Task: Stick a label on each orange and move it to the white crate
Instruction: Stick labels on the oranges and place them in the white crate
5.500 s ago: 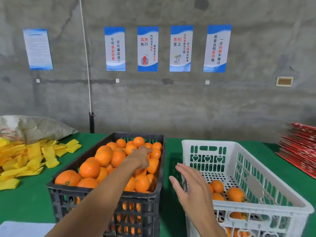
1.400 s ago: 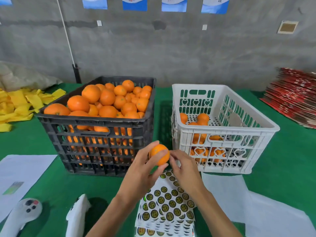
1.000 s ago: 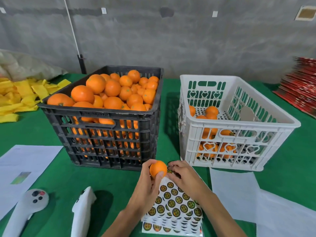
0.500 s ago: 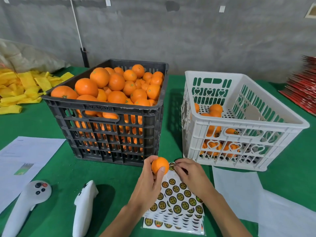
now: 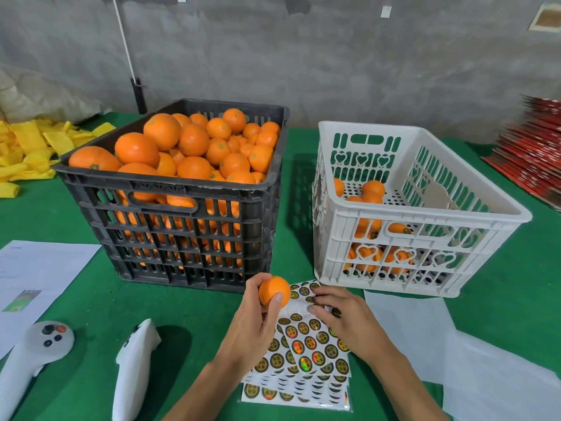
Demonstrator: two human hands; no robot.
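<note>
My left hand [image 5: 252, 323] grips a small orange [image 5: 271, 291] just above the table, in front of the black crate [image 5: 170, 183]. That crate is heaped with oranges [image 5: 194, 141]. My right hand [image 5: 343, 317] lies on a stack of round-label sheets [image 5: 309, 344], its bent fingertips pinching at a label near the sheet's top edge, beside the held orange. The white crate [image 5: 425, 214] stands to the right with several oranges [image 5: 373, 188] on its floor.
Two white controllers [image 5: 36, 350] [image 5: 133, 366] lie at the front left. A printed paper [image 5: 39, 268] is at the left and white sheets [image 5: 425, 329] at the right. Yellow foam nets [image 5: 27, 147] are at the back left, a red stack [image 5: 534, 153] at the far right.
My left hand took an orange from the black crate and brought it down to the label sheets. My right hand lowered onto the sheets and now picks at a label.
</note>
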